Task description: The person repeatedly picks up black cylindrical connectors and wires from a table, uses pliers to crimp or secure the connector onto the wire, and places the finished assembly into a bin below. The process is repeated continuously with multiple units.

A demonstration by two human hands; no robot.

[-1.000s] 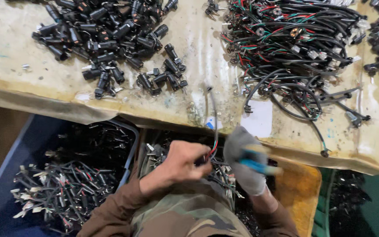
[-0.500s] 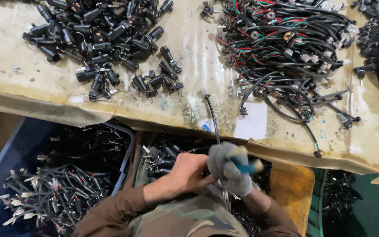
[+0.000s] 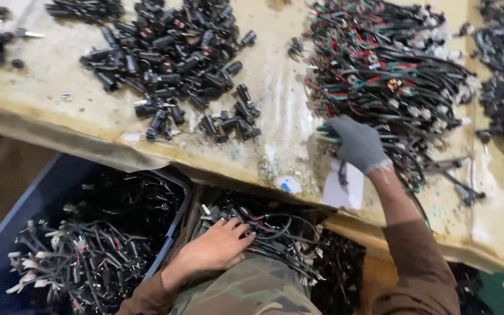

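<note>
Wire bundle [image 3: 275,230]: black cables with red strands, lower centre of the frame, lying in a box below the desk edge. Left hand [image 3: 217,248]: bare, fingers spread flat on the bundle, not closed round anything.

Right hand [image 3: 357,143]: grey glove, centre right, resting on the edge of the wire pile [image 3: 392,76]; grip curled round a blue-handled tool [image 3: 326,133].

Desk [image 3: 59,99]: worn, pale top.

Black plugs [image 3: 170,58]: loose heap, upper left centre.

Blue crate [image 3: 30,216]: lower left, filled with more wires.

White card [image 3: 345,189]: just below the gloved hand.
</note>
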